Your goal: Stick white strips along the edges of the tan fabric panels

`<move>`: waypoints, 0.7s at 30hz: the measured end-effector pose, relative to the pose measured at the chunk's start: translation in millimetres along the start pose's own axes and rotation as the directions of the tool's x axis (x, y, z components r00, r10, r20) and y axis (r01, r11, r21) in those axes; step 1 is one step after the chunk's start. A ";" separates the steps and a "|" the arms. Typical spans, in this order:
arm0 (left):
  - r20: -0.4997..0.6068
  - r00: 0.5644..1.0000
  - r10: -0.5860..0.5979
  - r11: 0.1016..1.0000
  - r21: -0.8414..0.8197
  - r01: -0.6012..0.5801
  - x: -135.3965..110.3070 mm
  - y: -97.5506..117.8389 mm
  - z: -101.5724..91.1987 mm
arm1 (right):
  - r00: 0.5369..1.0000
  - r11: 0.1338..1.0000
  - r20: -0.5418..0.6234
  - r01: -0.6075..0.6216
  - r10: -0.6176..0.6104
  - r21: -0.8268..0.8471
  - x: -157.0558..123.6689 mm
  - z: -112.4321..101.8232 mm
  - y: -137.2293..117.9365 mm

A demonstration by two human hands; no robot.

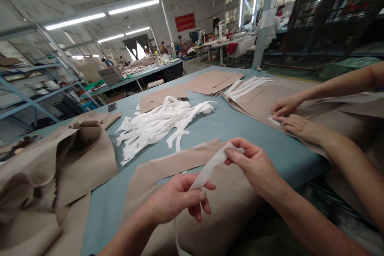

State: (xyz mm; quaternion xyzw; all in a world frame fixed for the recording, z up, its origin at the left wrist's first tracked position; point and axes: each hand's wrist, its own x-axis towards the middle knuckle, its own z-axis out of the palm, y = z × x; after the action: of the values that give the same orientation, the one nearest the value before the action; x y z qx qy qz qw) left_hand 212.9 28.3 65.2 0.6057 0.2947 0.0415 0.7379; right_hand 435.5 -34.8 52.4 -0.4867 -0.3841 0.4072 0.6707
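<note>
My left hand (177, 200) and my right hand (255, 166) both pinch one white fabric strip (210, 168), stretched between them above a tan cut fabric piece (168, 166) lying on the blue-grey table (240, 124). The strip's lower end hangs down past my left wrist. A heap of white strips (159, 124) lies beyond, near the table's middle.
A co-worker's two hands (288, 116) at the right press a small white piece onto tan fabric (258, 102). More tan pieces are piled at the left (60, 160) and far end (210, 82). A phone (112, 107) lies near the left edge. Shelving and other worktables stand behind.
</note>
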 end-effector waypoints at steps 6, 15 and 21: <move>-0.081 0.996 -0.021 0.996 0.085 0.028 -51.3 1.8 -42.5 | 0.975 0.997 -0.215 0.062 -0.052 0.043 10.1 -34.7 -11.4; -0.446 0.878 0.174 0.788 0.597 0.148 -66.9 -41.8 -93.6 | 0.998 0.903 -0.034 0.040 -0.061 -0.428 -0.5 -39.6 50.9; -0.493 0.724 0.482 0.647 0.757 0.085 -70.7 -119.7 -91.7 | 0.991 0.702 0.134 0.111 -0.022 -0.703 -0.6 -37.2 71.1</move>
State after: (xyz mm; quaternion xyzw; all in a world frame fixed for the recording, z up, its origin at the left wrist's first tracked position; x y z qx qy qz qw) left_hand 74.9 47.0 -26.0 0.8243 0.4511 0.2167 0.2648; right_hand 456.9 -34.2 -25.0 -0.6684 -0.5664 0.2312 0.4231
